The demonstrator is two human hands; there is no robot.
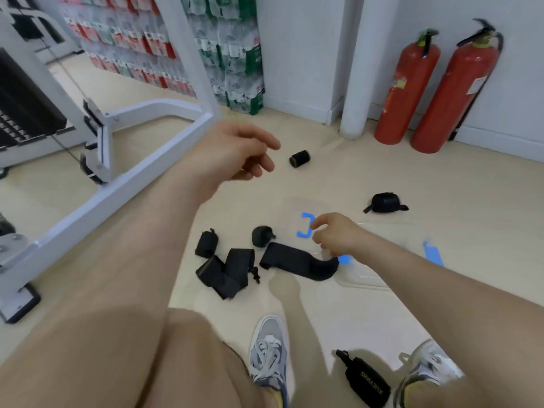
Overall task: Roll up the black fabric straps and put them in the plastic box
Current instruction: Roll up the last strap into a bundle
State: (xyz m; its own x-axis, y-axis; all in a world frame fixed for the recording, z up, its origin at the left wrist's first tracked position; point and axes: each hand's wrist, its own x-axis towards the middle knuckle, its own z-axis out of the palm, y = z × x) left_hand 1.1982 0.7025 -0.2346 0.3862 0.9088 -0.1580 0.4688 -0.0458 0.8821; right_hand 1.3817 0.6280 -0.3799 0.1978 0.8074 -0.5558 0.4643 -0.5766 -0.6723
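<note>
Far left: a white machine frame (117, 160) stands on the floor.
Left hand (235, 154): in the air, fingers loose and spread, holding nothing.
Strap pile (229, 269): unrolled black straps lie heaped on the floor, near centre.
Tight roll (299, 159): lies alone, far of the left hand.
Small roll (262, 235): just beyond the pile.
Flat strap (297, 262): stretched out, its right end reaching the plastic box (368, 279).
Right hand (335, 237): fingers curled at the box's left rim beside a blue latch (306, 229); I cannot tell whether it grips.
Loose bundle (384, 203): beyond the box.
Lettered strap (368, 378): near, between the shoes.
Far right: two fire extinguishers (412, 83) against the wall.
</note>
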